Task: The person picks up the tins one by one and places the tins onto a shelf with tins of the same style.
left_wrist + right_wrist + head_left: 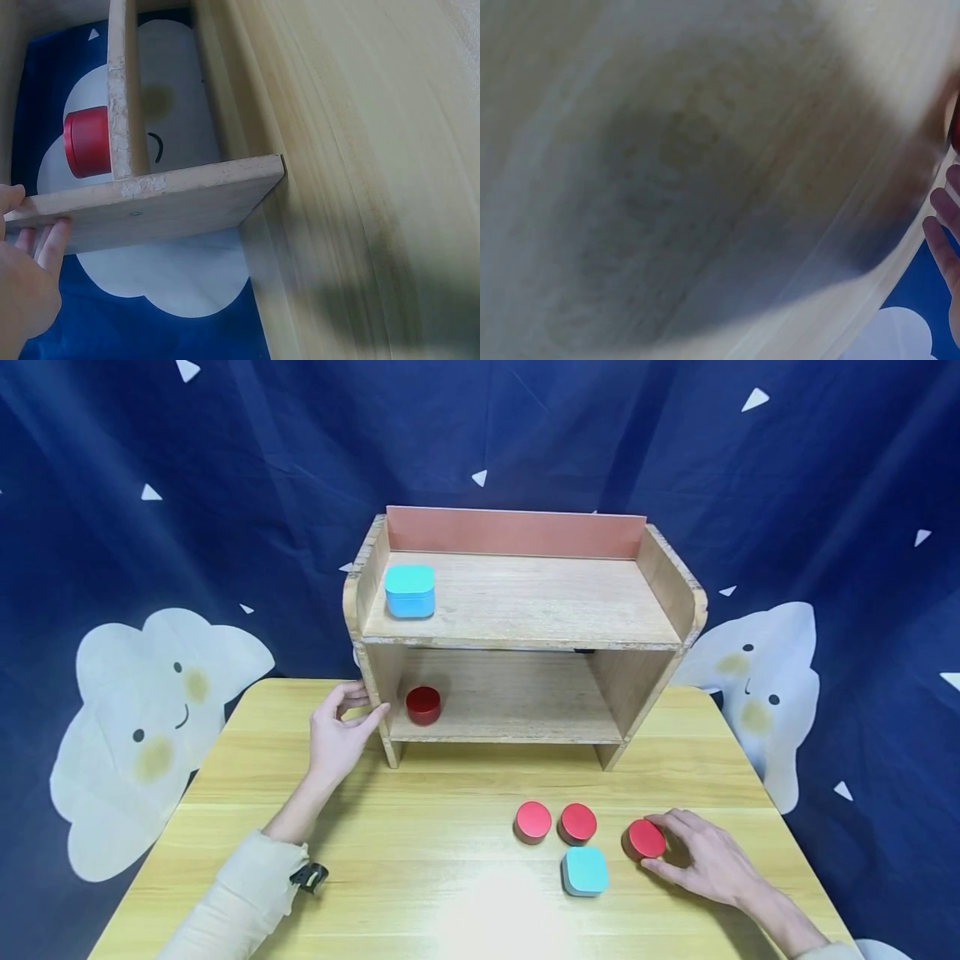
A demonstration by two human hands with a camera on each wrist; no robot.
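We see our right grip [705, 858] pinching a glossy red round tin [644, 841] between thumb and fingertips; whether it touches the pale wooden desk [420, 877] we cannot tell. Left of that grip are a turquoise rounded-square box [585, 871], a second red tin [577, 824] and a third red tin [532, 822]. Well ahead and leftward, our left grip [339, 735] pinches the side edge of a two-tier pale wooden shelf [517, 597]. Right of the left grip, a dark red tin [423, 705] sits on the lower tier; above, a turquoise-lidded blue box [410, 591]. We judge the step in hand to be picking up the pinched tin; the next move calls for a secure, level lift, with the shelf held steady.
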